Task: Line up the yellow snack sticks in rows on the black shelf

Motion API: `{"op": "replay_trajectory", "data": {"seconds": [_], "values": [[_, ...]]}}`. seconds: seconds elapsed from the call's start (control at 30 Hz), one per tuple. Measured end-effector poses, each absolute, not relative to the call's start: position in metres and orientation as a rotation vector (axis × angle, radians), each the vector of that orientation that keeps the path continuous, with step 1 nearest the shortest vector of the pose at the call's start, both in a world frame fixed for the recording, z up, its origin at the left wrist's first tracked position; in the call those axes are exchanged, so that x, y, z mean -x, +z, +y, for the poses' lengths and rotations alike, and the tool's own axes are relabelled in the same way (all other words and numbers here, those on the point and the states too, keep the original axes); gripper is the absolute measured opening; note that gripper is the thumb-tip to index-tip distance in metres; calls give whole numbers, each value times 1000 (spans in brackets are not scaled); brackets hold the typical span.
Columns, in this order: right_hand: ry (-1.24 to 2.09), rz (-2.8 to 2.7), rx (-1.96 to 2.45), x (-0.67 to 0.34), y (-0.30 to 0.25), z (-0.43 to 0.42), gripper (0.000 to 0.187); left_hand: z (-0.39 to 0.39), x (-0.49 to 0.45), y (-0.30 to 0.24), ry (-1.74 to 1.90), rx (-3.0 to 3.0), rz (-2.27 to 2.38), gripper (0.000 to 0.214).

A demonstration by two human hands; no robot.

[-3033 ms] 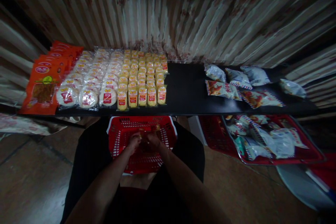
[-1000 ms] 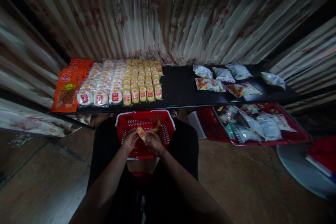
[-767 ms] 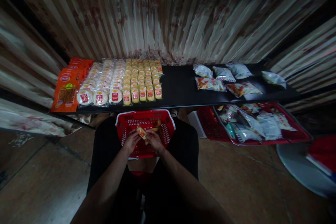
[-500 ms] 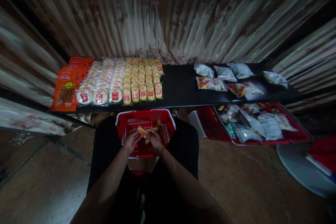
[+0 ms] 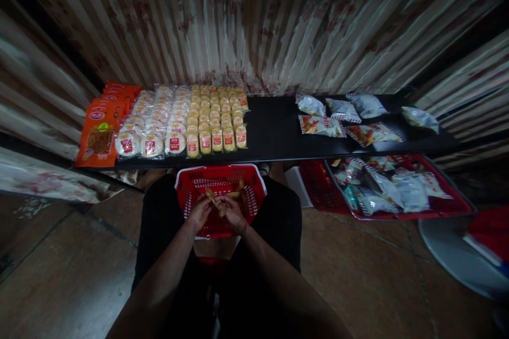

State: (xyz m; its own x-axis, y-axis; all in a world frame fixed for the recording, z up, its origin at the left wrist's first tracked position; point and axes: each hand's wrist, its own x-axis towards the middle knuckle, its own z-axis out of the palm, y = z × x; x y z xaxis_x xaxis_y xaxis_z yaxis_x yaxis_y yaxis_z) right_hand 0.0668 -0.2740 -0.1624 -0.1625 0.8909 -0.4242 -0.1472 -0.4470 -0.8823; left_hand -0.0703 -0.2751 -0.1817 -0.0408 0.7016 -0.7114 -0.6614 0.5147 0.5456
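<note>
Between the hands, the packet turned edge-on.

Dim feed on my end, underexposed nearly everywhere. Brightest part of the curtain is mid-frame; top corners drop near black. I get pale glare on the black shelf toward the right, glints off the wrapped white cakes, a broad sheen on the floor lower left. Trousers crush to black. Left hand, right hand and the small packet gripped between them look shadowed, soft. Wide-lens stretch: curtain pleats fan and smear outward, far-right red thing blurry.
</note>
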Motion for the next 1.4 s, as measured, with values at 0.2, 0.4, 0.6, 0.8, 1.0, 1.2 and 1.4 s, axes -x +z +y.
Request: {"op": "replay_trajectory", "data": {"seconds": [0.2,0.4,0.6,0.8,1.0,1.2,1.4], "values": [[1717,-788,1295,-69,-166,-272,23,-274,70,-181,1095,-62,1133,19],[1790,-553,1285,-69,-180,-269,33,-274,69,-183,1111,-49,1108,21],[1780,-506,1225,-68,-178,-268,33,-275,69,-188,1120,-61,1167,24],[1811,-511,1177,-66,-169,-268,38,-278,69,-193,1035,-39,1301,26],[1888,-574,1099,-66,-165,-270,39,-280,70,-194,996,-46,1332,22],[1918,-622,1082,-64,-167,-272,38,-280,68,-196,972,-46,1362,24],[1802,-705,1175,-64,-177,-273,38,-281,66,-191,959,-70,1352,24]]}}
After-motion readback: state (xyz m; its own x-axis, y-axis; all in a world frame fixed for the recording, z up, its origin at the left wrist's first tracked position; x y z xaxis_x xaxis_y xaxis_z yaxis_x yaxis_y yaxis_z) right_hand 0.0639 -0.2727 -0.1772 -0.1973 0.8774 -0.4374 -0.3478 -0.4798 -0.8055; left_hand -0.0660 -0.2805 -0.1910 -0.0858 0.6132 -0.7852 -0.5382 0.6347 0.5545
